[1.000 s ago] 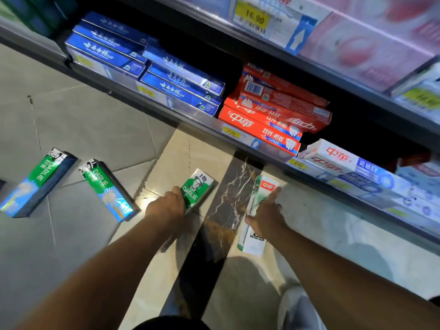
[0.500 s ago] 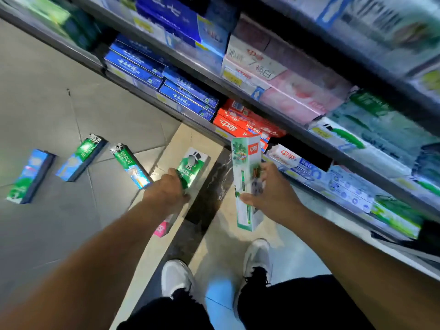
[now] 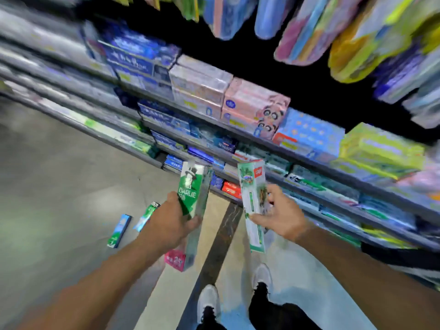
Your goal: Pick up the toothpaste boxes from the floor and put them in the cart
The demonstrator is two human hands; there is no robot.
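My left hand (image 3: 170,222) grips a green Darlie toothpaste box (image 3: 194,194) around its middle, holding it upright well above the floor; its pink lower end sticks out below my hand. My right hand (image 3: 282,215) holds a white-and-green toothpaste box (image 3: 252,198) upright beside it. Two more green-and-blue toothpaste boxes (image 3: 120,231) (image 3: 147,215) lie on the grey floor to the left of my left hand. No cart is in view.
Store shelves (image 3: 262,141) packed with toothpaste boxes run diagonally across the upper right, close to my hands. Toothbrush packs (image 3: 309,32) hang at the top. My white shoes (image 3: 209,303) stand on a pale and dark floor strip. Grey tiled floor (image 3: 59,186) stretches left.
I have stood up: both hands lifted their boxes off the floor and now hold them high. The view rose and shows higher shelves; the boxes on the floor look farther away.
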